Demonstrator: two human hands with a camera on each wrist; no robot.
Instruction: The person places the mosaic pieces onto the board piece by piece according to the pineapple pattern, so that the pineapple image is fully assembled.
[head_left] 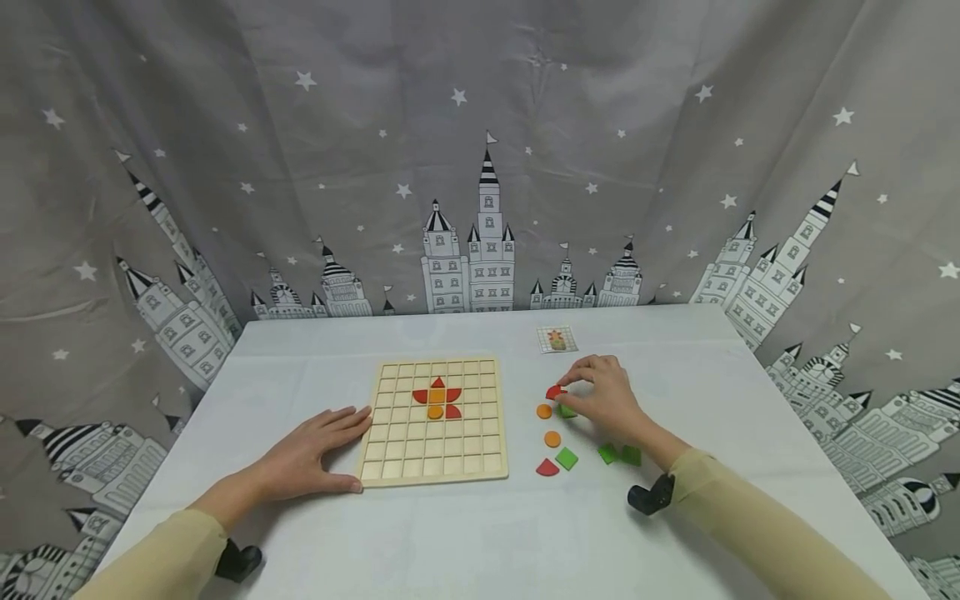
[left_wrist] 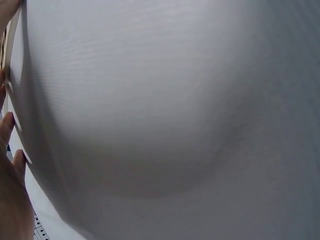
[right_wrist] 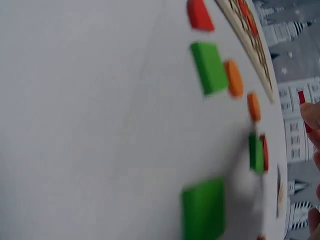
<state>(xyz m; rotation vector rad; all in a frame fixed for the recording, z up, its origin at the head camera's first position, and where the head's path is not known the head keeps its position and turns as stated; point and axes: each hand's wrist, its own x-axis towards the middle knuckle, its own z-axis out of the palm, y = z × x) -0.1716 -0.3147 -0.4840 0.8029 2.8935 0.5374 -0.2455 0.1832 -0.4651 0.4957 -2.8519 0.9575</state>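
At a white table (head_left: pixel 465 533), the right hand (head_left: pixel 607 398) pinches one red piece (head_left: pixel 554 391) in its fingers; the left hand (head_left: pixel 311 454), fingers flat and together, steadies the board (head_left: pixel 435 454). Loose pieces: two orange, four green, one red; one green is half hidden beneath the hand.

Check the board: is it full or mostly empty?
Mostly empty. The board holds only a small red-and-orange flower near its top middle; its other squares are bare.

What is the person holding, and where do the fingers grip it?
The right hand pinches a red piece at its edge with the fingertips. The left hand holds nothing; it rests flat against the wooden board.
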